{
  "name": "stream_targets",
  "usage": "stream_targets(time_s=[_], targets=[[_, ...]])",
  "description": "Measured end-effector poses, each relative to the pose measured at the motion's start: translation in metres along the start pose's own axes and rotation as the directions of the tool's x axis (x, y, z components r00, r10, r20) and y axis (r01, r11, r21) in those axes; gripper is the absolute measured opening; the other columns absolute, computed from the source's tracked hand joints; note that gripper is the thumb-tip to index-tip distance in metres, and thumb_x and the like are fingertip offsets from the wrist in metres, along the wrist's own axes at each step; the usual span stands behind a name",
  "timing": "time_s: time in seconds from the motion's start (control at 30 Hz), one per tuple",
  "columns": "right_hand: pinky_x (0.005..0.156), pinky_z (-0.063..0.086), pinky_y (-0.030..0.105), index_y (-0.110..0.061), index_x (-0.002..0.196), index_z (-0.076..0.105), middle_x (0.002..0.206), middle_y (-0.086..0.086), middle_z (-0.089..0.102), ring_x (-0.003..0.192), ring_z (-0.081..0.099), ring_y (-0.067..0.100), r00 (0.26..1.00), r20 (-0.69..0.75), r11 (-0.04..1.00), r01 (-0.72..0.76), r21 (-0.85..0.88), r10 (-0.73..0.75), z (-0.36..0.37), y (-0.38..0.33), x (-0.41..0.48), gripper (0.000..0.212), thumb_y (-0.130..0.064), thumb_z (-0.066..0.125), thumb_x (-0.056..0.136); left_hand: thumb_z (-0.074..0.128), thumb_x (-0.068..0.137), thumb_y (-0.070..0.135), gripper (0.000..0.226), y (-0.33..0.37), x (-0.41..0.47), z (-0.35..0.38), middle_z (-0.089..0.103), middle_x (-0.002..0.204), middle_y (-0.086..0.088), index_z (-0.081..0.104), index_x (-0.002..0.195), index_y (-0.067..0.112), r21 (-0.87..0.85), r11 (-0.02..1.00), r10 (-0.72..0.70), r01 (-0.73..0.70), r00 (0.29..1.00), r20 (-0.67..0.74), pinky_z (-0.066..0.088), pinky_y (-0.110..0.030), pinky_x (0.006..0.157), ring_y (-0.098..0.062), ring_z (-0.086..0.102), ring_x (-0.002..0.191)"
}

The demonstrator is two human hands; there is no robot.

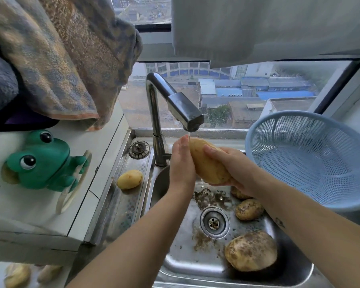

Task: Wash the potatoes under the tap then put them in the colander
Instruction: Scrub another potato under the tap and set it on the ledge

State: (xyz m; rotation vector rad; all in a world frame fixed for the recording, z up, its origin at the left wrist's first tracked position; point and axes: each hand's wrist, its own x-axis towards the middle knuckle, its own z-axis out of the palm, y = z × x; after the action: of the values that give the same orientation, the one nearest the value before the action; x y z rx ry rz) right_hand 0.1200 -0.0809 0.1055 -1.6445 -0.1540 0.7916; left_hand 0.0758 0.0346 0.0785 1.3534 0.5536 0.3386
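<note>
— Where is the potato that's being washed?

— Between the two hands, above the sink (195,265). The right hand (231,169) curls its fingers round the held potato (206,163) from the right and underneath. The left hand (181,161) lies flat against its other side, fingers straight and close together.

— Is water running?

— A thin stream (189,136) falls from the tap (183,109), just above the left fingertips, onto the potato's upper end (the skin there looks pale and clean).

— And the colander?

— The blue colander (312,159) sits to the right of the right hand, tilted, its mesh bowl facing the camera.

— The other potatoes?

— Three soil-flecked ones lie on the sink floor below the right wrist. There's a half-hidden potato (238,193) directly under the wrist and a middle potato (249,209) beside the drain (214,222). A large potato (250,253) lies nearest the person. Loose dirt is scattered around the drain. Left of the left hand, one pale potato (130,179) rests alone on the steel ledge. Farther left, a green frog (42,161) sits on the white counter.
</note>
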Motion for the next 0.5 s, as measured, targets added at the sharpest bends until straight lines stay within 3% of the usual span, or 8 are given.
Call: stream_targets(time_s=[0.07,0.13,0.2,0.3,0.4,0.5], targets=[[0.072,0.060,0.041,-0.012,0.113,0.063,0.108,0.016,0.070,0.093,0.070,0.031,0.998,-0.020,0.994,-0.063,0.085,0.065,0.000,0.001,-0.001,0.053,-0.052,0.065,0.078,0.049,0.084,0.064,0.058,-0.005,-0.011,0.002,0.052,0.130,0.004,0.042,0.132,0.031,0.052,0.991,0.121,-0.125,0.990,0.068,0.047,-0.027,0.099,-0.005,0.054,0.113],[0.074,0.060,0.043,-0.011,0.114,0.063,0.109,0.015,0.070,0.091,0.071,0.030,0.991,-0.016,0.977,-0.127,0.172,0.132,0.002,0.000,-0.004,0.048,-0.048,0.065,0.083,0.064,0.076,0.065,0.072,-0.011,-0.014,-0.004,0.046,0.127,0.015,0.034,0.134,0.034,0.117,0.956,0.253,-0.269,0.958,0.136,0.044,-0.010,0.091,0.014,0.048,0.111],[0.071,0.061,0.042,-0.012,0.109,0.063,0.103,0.014,0.070,0.083,0.071,0.026,0.985,0.010,0.960,-0.172,0.219,0.174,0.004,-0.001,-0.006,0.043,-0.047,0.064,0.084,0.063,0.066,0.072,0.085,-0.016,-0.007,-0.014,0.046,0.122,0.024,0.036,0.135,0.030,0.153,0.928,0.309,-0.339,0.932,0.190,0.041,-0.003,0.084,0.022,0.049,0.105],[0.063,0.060,0.039,-0.011,0.100,0.061,0.077,0.011,0.069,0.061,0.068,0.020,0.971,0.047,0.917,-0.238,0.320,0.236,0.005,-0.003,-0.009,0.038,-0.047,0.062,0.087,0.053,0.064,0.085,0.090,-0.017,0.003,-0.031,0.060,0.121,0.016,0.048,0.134,0.029,0.139,0.937,0.288,-0.321,0.934,0.213,0.049,-0.015,0.084,0.008,0.060,0.105],[0.064,0.059,0.040,-0.010,0.098,0.059,0.066,0.010,0.068,0.057,0.067,0.019,0.963,0.057,0.903,-0.266,0.338,0.262,0.003,-0.003,-0.008,0.038,-0.046,0.062,0.087,0.048,0.076,0.076,0.062,-0.014,0.008,-0.042,0.064,0.124,0.004,0.058,0.123,0.038,0.077,0.970,0.207,-0.232,0.948,0.241,0.056,-0.037,0.086,-0.017,0.061,0.115],[0.066,0.059,0.041,-0.011,0.098,0.058,0.064,0.010,0.068,0.059,0.067,0.021,0.964,0.066,0.909,-0.267,0.319,0.259,0.004,-0.004,-0.007,0.038,-0.046,0.063,0.086,0.038,0.080,0.074,0.047,-0.007,0.007,-0.043,0.069,0.108,0.014,0.067,0.104,0.047,0.074,0.990,0.108,-0.123,0.977,0.183,0.053,-0.039,0.092,-0.017,0.063,0.110]])
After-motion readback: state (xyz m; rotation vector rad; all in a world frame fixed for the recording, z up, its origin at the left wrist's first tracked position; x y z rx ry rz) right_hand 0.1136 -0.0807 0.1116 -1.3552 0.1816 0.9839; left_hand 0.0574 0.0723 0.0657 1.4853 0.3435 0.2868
